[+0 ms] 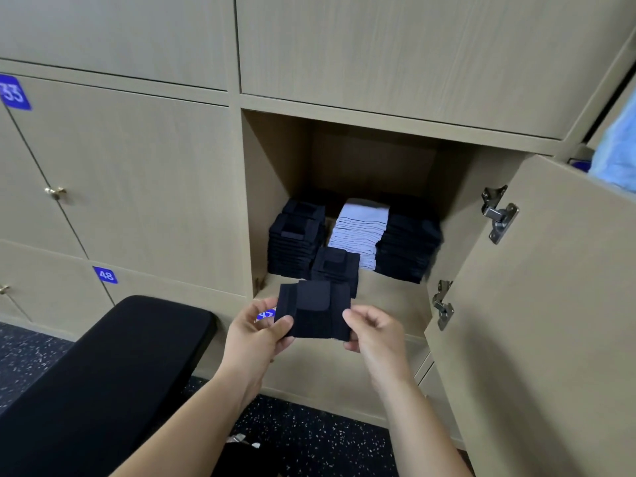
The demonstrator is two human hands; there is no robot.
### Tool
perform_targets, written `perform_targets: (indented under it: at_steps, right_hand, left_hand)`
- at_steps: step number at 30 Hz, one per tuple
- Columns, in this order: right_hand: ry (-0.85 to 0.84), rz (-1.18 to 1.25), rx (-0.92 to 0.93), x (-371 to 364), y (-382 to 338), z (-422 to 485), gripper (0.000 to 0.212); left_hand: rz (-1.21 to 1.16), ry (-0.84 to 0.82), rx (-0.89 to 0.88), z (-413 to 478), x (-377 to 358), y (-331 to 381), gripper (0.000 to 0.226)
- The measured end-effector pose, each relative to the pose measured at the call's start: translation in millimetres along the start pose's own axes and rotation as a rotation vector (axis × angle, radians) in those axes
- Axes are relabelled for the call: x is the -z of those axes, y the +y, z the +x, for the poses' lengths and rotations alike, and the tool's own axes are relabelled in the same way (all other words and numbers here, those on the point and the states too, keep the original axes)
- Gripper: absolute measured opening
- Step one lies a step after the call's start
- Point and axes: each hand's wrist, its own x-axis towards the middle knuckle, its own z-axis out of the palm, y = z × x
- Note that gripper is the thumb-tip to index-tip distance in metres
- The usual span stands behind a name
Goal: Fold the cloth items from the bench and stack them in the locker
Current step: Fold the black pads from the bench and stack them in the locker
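A person is holding a folded dark cloth (313, 309) just in front of the open locker (275, 166), below its opening and clear of its floor. The left hand (254, 333) is pinching the cloth's left edge between thumb and curled fingers, and the right hand (373, 333) is pinching its right edge the same way.

Inside the locker, a tall dark stack (296, 242) is sitting at the left, a pale stack (359, 232) in the middle and another dark stack (407, 246) at the right. A short dark pile (335, 266) is lying at the locker's front, before the pale stack.

The locker's door (550, 304) is standing open to its right, showing two metal hinges (497, 213). A black padded bench (120, 366) is standing to the lower left of the locker, on a speckled floor (309, 438).
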Motion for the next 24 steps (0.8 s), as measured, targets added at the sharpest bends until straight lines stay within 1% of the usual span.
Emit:
perform_targets:
  at_steps: [3, 5, 7, 10, 14, 15, 16, 18, 20, 23, 24]
  right_hand:
    - [0.041, -0.037, 0.018, 2, 6, 10, 0.014]
    - [0.057, -0.047, 0.026, 3, 12, 20, 0.012]
    - [0.073, -0.061, 0.032, 2, 18, 32, 0.008]
    - [0.119, -0.089, 0.036, -2, 26, 57, 0.008]
    - [0.182, -0.103, 0.063, -10, 26, 94, 0.025]
    - [0.186, -0.103, 0.063, -12, 25, 104, 0.026]
    - [0.19, -0.101, 0.062, -14, 25, 114, 0.023]
    - [0.199, -0.093, 0.062, -16, 24, 135, 0.006]
    - [0.23, -0.055, 0.043, -18, 24, 155, 0.01]
    - [0.251, 0.04, 0.039, -22, 21, 177, 0.006]
    - [0.257, 0.053, 0.042, -24, 21, 184, 0.008]
  left_hand:
    - [0.067, -0.005, -0.034, 7, -9, -3, 0.028]
    - [0.106, -0.01, -0.054, 17, -15, -5, 0.027]
    - [0.168, -0.02, -0.078, 31, -22, -8, 0.028]
    - [0.297, -0.026, -0.133, 55, -32, -13, 0.032]
    - [0.473, -0.048, -0.202, 95, -43, -21, 0.035]
    - [0.508, -0.046, -0.22, 106, -47, -22, 0.036]
    - [0.539, -0.043, -0.239, 117, -49, -21, 0.038]
    - [0.578, -0.06, -0.283, 138, -55, -19, 0.043]
    - [0.605, -0.088, -0.32, 156, -61, -16, 0.045]
    - [0.616, -0.107, -0.356, 176, -67, -15, 0.048]
    - [0.617, -0.107, -0.361, 182, -68, -15, 0.048]
